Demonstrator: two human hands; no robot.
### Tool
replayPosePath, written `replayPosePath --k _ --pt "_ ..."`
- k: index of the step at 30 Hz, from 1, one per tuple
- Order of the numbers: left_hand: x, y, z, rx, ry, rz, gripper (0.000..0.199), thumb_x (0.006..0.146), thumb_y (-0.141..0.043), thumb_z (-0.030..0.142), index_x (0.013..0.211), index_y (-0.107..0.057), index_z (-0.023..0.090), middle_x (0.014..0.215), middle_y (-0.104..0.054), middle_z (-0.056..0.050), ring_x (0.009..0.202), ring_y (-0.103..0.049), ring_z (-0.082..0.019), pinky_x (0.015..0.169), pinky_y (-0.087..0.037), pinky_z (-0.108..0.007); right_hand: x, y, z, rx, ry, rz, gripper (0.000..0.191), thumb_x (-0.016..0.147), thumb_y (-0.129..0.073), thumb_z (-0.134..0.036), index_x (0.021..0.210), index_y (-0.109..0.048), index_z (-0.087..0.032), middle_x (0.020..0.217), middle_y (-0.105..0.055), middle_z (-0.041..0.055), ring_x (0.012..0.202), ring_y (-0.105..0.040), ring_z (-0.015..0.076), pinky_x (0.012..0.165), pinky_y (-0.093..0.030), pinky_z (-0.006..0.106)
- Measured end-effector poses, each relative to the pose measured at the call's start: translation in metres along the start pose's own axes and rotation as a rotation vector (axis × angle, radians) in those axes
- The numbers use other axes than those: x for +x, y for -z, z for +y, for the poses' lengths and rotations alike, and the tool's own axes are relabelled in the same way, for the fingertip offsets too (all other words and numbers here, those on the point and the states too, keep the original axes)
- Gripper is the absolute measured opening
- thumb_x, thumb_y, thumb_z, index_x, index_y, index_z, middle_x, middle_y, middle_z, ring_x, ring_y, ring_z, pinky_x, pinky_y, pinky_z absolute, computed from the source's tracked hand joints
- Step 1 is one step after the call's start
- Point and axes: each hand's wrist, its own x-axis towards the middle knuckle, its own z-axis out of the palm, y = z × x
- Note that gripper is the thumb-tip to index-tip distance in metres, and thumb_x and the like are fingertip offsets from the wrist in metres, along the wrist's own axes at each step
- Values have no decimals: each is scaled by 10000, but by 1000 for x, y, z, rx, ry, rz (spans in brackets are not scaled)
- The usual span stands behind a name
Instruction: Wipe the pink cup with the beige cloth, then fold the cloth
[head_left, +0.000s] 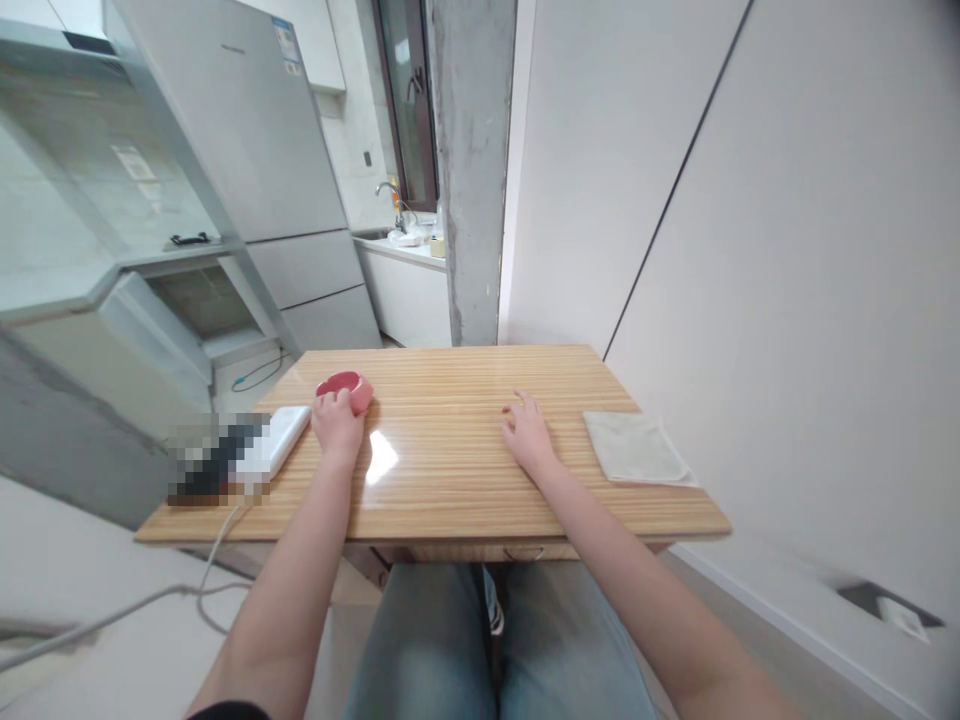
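Note:
A small round pink bowl (361, 392) stands at the left back part of the wood-grain table (442, 440). My left hand (337, 425) grips its near side, with the fingers over the rim; the inside shows only partly. My right hand (529, 435) is on the right half of the tabletop, holding nothing, its fingers slightly bent and apart. To the right of that hand lies a folded beige cloth (634, 447), not touched by either hand.
Left of my left forearm, a white flat box-like object (281, 440) lies beside a blurred-out dark patch. A pale cable (214, 560) hangs off the table's left edge. White panels (720, 250) stand close on the right; a grey pillar (476, 180) and a fridge (240, 130) are behind.

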Motion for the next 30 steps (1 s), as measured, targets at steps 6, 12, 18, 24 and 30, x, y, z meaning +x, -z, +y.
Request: replayPosePath --k 6,12,18,24,30 --pt "3 -5 -2 6 37 -11 261 789 -616 306 984 -524 158 1040 -534 -146 1067 -480 -319 879 -405 -461 0 4 1 -33 -32 -6 223 778 -476 -115 949 -615 -150 1316 -464 172 1259 -405 277 1064 -340 473" --pt "1 -5 -2 35 13 -27 305 794 -574 342 1029 -527 154 1081 -526 -156 1073 -469 -317 899 -406 -439 -2 20 -1 -239 -120 16 275 791 -497 -148 1036 -621 -144 1388 -423 180 1299 -363 320 1068 -293 523" --pt "2 -6 -4 60 -12 -66 334 788 -533 315 1064 -523 128 1114 -519 -181 1091 -461 -326 925 -382 -423 -33 60 21 -517 -475 20 430 850 -495 -314 1218 -565 -104 1423 -373 245 1318 -312 423 1029 -215 643" --pt "1 -5 -8 0 -70 -129 373 769 -517 279 1105 -525 117 1163 -533 -198 1182 -417 -348 999 -326 -478 -51 87 21 -619 -592 -209 418 884 -455 -366 1192 -603 -124 1353 -466 210 1186 -458 382 920 -373 523" --pt "-10 9 24 -302 -8 -30 541 737 -562 221 1263 -455 158 1482 -284 -188 1380 -227 -357 1090 -220 -568 -52 50 -57 -574 -468 -338 548 884 -483 -411 1285 -530 -41 1382 -385 330 1179 -444 440 892 -353 529"
